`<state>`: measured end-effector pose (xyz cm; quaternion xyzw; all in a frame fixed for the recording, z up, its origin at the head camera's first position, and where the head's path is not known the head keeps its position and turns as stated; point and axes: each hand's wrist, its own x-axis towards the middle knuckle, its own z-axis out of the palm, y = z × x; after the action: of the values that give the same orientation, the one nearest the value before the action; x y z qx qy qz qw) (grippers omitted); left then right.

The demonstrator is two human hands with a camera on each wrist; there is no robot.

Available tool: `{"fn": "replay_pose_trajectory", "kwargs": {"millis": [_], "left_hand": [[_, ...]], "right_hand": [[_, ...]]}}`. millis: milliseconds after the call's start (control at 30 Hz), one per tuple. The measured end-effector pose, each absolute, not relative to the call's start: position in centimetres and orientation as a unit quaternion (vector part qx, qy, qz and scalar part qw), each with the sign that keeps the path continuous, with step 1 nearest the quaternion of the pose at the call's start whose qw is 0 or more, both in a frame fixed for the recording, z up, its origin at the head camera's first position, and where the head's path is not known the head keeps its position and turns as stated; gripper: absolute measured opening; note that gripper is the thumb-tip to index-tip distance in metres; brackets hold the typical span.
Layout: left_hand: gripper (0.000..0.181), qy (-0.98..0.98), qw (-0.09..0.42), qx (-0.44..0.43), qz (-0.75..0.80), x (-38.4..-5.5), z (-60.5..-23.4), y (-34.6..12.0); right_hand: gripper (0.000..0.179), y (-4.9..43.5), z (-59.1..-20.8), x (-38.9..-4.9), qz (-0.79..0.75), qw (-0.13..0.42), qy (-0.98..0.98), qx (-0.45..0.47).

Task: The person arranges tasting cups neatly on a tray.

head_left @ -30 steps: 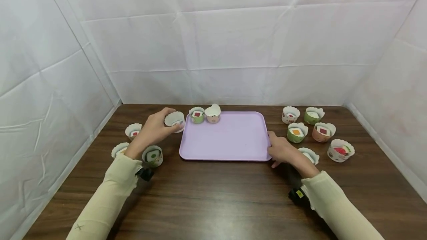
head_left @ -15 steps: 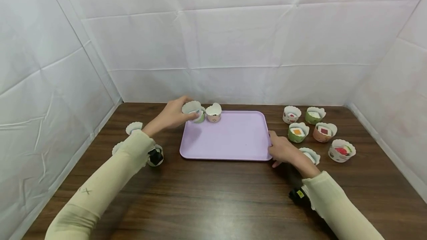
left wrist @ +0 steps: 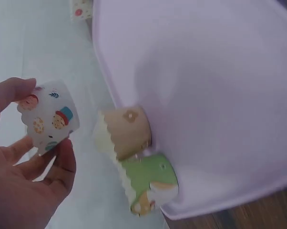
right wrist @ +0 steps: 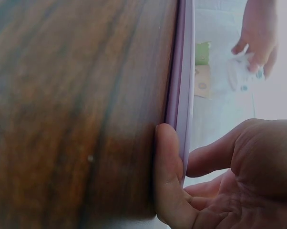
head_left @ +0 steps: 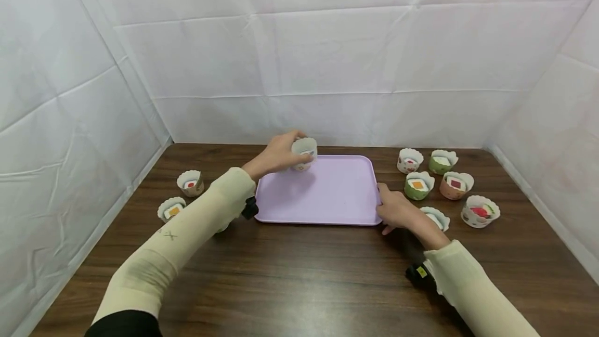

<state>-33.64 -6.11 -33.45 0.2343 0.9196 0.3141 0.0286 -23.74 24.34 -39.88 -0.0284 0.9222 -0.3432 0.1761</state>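
My left hand (head_left: 281, 152) holds a white paper baking cup (left wrist: 50, 114) with cartoon prints between thumb and fingers, raised above the far side of the lilac tray (head_left: 323, 196). Behind it in the head view, two paper cups are mostly hidden; the left wrist view shows them as a tan cup (left wrist: 129, 131) and a green cup (left wrist: 153, 183), side by side at the tray's corner. At the tray's right end, my right hand (head_left: 398, 209) grips the rim, with the thumb on one side and a finger on the other in the right wrist view.
Several paper cups holding small white pieces, such as an orange-marked one (head_left: 418, 185), stand right of the tray. Left of it are a tan cup (head_left: 190, 183) and a pale cup (head_left: 171, 209); another is mostly behind my left sleeve. White cloth (head_left: 327, 56) encloses the wooden table (head_left: 299, 280).
My left hand has carried the white paper cup rightward, from left of the tray, past the green cup and in front of the tan one. My right hand stays on the tray's rim.
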Motion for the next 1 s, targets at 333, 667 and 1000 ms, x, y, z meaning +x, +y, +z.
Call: {"fn": "replay_pose_trajectory", "kwargs": {"millis": [333,667,1000], "left_hand": [[0.059,0.927,0.025,0.273,0.256,-34.7,-34.1,-2.5],[0.058,0.945,0.011,0.258,0.203,-35.6,-35.0,-1.3],[0.055,0.959,-0.008,0.268,0.094,-36.5,-35.5,-0.1]], "right_hand": [[0.069,24.2,-40.0,-23.7,-0.342,0.17,0.924,-0.029],[0.07,24.0,-39.9,-23.7,-0.341,0.169,0.924,-0.034],[0.07,24.2,-40.0,-23.8,-0.34,0.168,0.925,-0.036]]}}
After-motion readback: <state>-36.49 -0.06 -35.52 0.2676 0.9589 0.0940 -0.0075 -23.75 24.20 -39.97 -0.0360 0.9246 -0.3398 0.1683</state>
